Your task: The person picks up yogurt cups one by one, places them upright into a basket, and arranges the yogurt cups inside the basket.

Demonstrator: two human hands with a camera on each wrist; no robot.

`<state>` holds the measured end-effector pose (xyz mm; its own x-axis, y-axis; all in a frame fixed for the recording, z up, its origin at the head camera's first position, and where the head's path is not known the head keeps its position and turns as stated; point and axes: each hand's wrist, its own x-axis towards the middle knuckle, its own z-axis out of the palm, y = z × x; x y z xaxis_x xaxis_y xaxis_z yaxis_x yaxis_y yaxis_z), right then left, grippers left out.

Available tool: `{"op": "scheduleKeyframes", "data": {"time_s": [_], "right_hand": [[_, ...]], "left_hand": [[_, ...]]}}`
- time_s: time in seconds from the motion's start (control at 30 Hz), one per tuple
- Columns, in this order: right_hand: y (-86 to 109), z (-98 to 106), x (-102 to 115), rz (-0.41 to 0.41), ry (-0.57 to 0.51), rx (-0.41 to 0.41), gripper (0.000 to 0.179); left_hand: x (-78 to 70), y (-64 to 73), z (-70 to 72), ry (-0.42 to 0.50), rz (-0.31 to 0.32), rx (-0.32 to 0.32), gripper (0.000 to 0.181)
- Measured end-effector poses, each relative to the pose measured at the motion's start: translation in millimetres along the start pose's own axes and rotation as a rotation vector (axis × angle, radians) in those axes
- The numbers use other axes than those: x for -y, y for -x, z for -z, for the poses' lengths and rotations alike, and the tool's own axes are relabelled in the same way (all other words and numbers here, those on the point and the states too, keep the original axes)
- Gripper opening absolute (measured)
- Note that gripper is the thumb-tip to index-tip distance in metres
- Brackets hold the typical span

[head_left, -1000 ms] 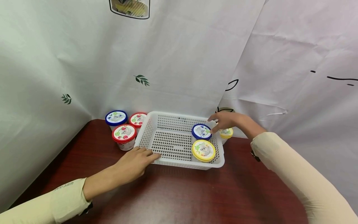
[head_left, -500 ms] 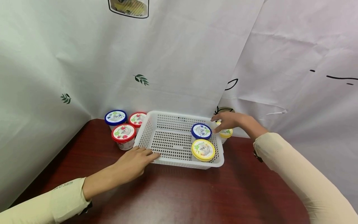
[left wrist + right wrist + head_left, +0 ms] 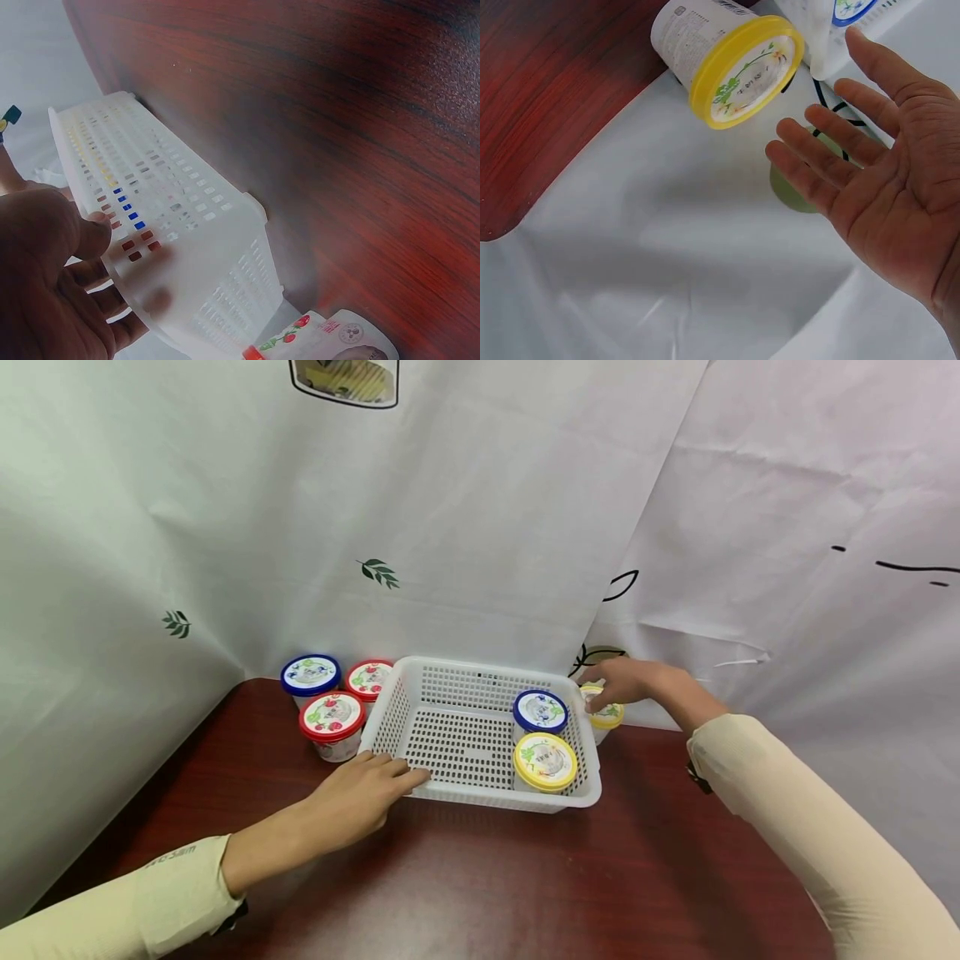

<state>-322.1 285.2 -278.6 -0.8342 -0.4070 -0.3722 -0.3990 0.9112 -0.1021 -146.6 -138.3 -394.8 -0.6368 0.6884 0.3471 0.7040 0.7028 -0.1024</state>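
Observation:
A white plastic basket (image 3: 459,745) holds a blue-lidded tub (image 3: 540,711) and a yellow-lidded tub (image 3: 545,762) along its right side. My left hand (image 3: 347,806) grips the basket's near left corner; in the left wrist view, the thumb (image 3: 94,234) lies outside the rim and the fingers pass inside. Beyond the basket's right wall stands another yellow-lidded tub (image 3: 609,718). Over that tub in the head view is my right hand (image 3: 621,683), holding nothing. The right wrist view shows the hand's fingers (image 3: 840,139) spread apart, beside the tub's yellow lid (image 3: 750,71).
Left of the basket stand a blue-lidded tub (image 3: 311,675) and two red-lidded tubs, one in front (image 3: 332,718) and one behind (image 3: 367,678). A white printed curtain (image 3: 480,527) hangs at the back. The dark red wooden table (image 3: 510,885) extends in front.
My right hand has moved away from the blue-lidded tub in the basket, rightward past the rim to the outer yellow-lidded tub. The left hand has stayed put.

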Motion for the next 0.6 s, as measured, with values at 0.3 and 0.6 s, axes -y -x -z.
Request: {"op": "scheduleKeyframes", "data": {"time_s": [0.3,0.6], "right_hand": [[1.3,-7.4,-5.3,-0.012,-0.041,0.003,0.068],[-6.2,-15.4,-13.4,-0.084,-0.026,0.011,0.077]], "left_hand": [[-0.2,0.3,-0.4,-0.007,-0.007,-0.012,0.055],[-0.6,0.4,-0.2,-0.002,0.001,-0.005,0.052]]}}
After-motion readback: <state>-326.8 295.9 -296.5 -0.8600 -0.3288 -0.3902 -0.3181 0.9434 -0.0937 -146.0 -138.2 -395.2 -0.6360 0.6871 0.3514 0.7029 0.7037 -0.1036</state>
